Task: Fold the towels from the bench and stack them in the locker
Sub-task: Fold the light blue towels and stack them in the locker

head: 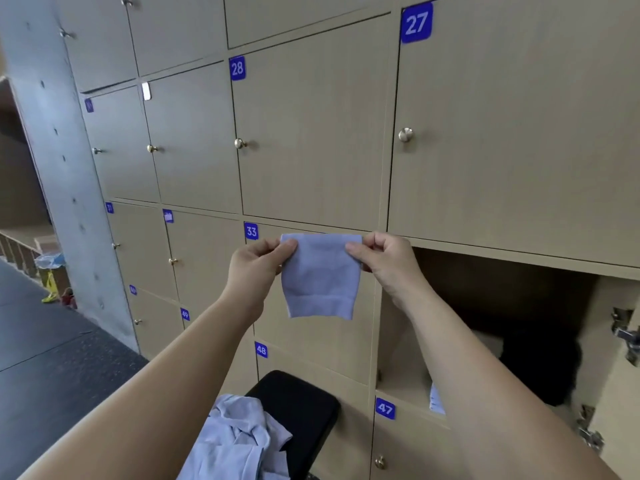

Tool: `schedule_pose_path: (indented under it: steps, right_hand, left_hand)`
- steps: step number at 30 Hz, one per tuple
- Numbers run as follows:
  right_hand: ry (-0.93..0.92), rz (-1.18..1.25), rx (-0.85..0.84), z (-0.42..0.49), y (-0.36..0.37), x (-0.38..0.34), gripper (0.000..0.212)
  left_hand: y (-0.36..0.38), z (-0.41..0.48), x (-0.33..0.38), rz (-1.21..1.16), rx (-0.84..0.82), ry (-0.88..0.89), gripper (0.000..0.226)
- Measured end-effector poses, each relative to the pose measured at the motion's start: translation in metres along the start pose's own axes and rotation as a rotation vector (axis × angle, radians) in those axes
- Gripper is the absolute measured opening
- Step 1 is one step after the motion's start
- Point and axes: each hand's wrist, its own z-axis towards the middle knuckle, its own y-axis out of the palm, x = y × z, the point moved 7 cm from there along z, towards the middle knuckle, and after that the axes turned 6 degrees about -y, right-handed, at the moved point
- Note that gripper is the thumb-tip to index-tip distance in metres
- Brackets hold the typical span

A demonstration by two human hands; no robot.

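A heap of pale blue towels (239,441) lies crumpled on the black padded bench (304,396), nearest the person. Above it, the left hand (254,268) and right hand (384,261) each pinch a top corner of a small folded towel (320,278) (same pale blue), which hangs between them. Beyond, to the right, the open locker (398,341) shows a pale towel edge (436,400) inside.

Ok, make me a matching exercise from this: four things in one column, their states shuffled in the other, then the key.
1. held towel
2. towel pile
3. locker 28
4. locker above tag 47

A. door shut
B. crumpled on the black bench
C. standing open
D. pinched at its top corners by the left hand and right hand

Pairs: 1-D, 2-B, 3-A, 4-C
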Motion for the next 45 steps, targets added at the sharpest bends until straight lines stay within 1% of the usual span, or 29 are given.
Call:
schedule_pose_path:
  steps: [2,4,8,13,14,16,18,19,22,24,26,28,31,34,35,37,39,41,43,45]
  right_hand:
    - [0.017,0.067,0.029,0.007,-0.002,-0.005,0.017]
    - [0.029,0.079,0.044,0.012,-0.005,-0.010,0.013]
    - [0.032,0.074,0.055,0.020,-0.010,-0.012,0.015]
    - [0.073,0.073,0.057,0.014,-0.017,0.003,0.016]
    - [0.092,0.074,0.059,0.010,-0.019,0.008,0.020]
    - [0.112,0.033,0.037,0.003,-0.024,0.018,0.040]
    - [0.103,-0.094,-0.058,-0.003,-0.023,0.023,0.056]
    - [0.104,-0.161,-0.135,-0.007,-0.020,0.026,0.057]
    - [0.142,-0.340,-0.385,-0.020,-0.010,0.039,0.041]
    - [0.133,-0.380,-0.457,-0.028,-0.011,0.047,0.036]
    - [0.128,-0.341,-0.426,-0.034,-0.018,0.053,0.029]
    - [0.116,-0.311,-0.363,-0.040,-0.024,0.055,0.026]
    - [0.094,-0.250,-0.225,-0.045,-0.034,0.061,0.032]
    - [0.075,-0.189,-0.058,-0.050,-0.051,0.069,0.031]
    - [0.069,-0.176,-0.006,-0.053,-0.057,0.071,0.031]
    - [0.069,-0.164,0.074,-0.059,-0.066,0.076,0.031]
    - [0.087,-0.160,0.125,-0.066,-0.072,0.085,0.031]
    - [0.139,-0.189,0.164,-0.073,-0.079,0.098,0.040]
    - [0.196,-0.262,0.207,-0.078,-0.090,0.113,0.050]
    - [0.208,-0.325,0.262,-0.084,-0.102,0.121,0.050]
  left_hand:
    - [0.004,0.005,0.006,-0.066,0.007,-0.029,0.020]
    - [0.009,0.010,0.010,-0.108,0.007,-0.048,0.022]
    - [0.015,0.015,0.011,-0.121,0.020,-0.061,0.016]
    - [0.021,0.012,-0.004,-0.112,0.010,-0.079,0.013]
    - [0.022,0.010,-0.009,-0.099,-0.003,-0.081,0.015]
    - [0.025,0.005,-0.019,-0.063,-0.048,-0.077,0.017]
    - [0.032,-0.002,-0.028,-0.016,-0.107,-0.070,0.015]
    - [0.037,-0.007,-0.032,0.011,-0.142,-0.068,0.014]
    - [0.053,-0.017,-0.043,0.073,-0.233,-0.045,0.004]
    - [0.061,-0.019,-0.050,0.096,-0.253,-0.036,0.004]
    - [0.067,-0.019,-0.056,0.115,-0.252,-0.028,0.003]
    - [0.073,-0.020,-0.064,0.099,-0.231,-0.045,0.011]
    - [0.081,-0.022,-0.082,0.080,-0.201,-0.127,0.029]
    - [0.086,-0.027,-0.110,0.060,-0.208,-0.246,0.060]
    - [0.089,-0.030,-0.120,0.041,-0.210,-0.289,0.065]
    - [0.095,-0.035,-0.135,-0.018,-0.190,-0.351,0.061]
    - [0.102,-0.038,-0.142,-0.064,-0.150,-0.371,0.056]
    - [0.111,-0.037,-0.143,-0.065,-0.138,-0.350,0.061]
    - [0.122,-0.037,-0.142,-0.054,-0.159,-0.333,0.062]
    - [0.132,-0.038,-0.143,-0.055,-0.182,-0.338,0.058]
